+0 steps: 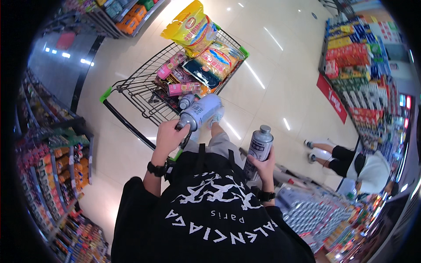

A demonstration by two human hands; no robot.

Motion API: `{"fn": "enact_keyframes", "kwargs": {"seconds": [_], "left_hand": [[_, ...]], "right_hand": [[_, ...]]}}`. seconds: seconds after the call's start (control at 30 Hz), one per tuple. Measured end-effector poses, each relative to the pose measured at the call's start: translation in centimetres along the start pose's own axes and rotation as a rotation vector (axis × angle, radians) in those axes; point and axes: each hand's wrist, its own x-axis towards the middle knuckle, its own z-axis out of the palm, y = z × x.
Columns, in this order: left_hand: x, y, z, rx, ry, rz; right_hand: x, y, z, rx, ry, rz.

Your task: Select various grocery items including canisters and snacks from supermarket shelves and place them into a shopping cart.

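My left hand (169, 135) is closed around the neck of a silver bottle (204, 109), which lies tilted over the near edge of the shopping cart (139, 90). My right hand (264, 164) grips a second silver bottle (262, 143), upright with its cap on, at my right side. In the cart lie another silver bottle (187, 101), pink cans (183, 89) and a dark bag of goods (212, 69) with a gold top. A big yellow bag (193, 27) leans at the cart's far end.
Loaded shelves (57, 175) stand on my left, with more stocked shelves (351, 57) at the right. A person (366, 168) in a white top is on the right. Rows of silver cans (313, 215) are stacked at the lower right, close to my right arm.
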Motion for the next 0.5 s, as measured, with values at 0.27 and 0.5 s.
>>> {"fn": "enact_keyframes", "kwargs": {"seconds": [0.27, 0.5], "left_hand": [[-6.3, 4.2, -2.7, -0.4, -0.45, 0.079], [-11.2, 9.3, 0.2, -0.273, -0.772, 0.121]], "right_hand": [[-9.8, 1.2, 1.3, 0.64, 0.268, 0.052], [-20.8, 0.1, -2.2, 1.309, 0.177, -0.016]]}}
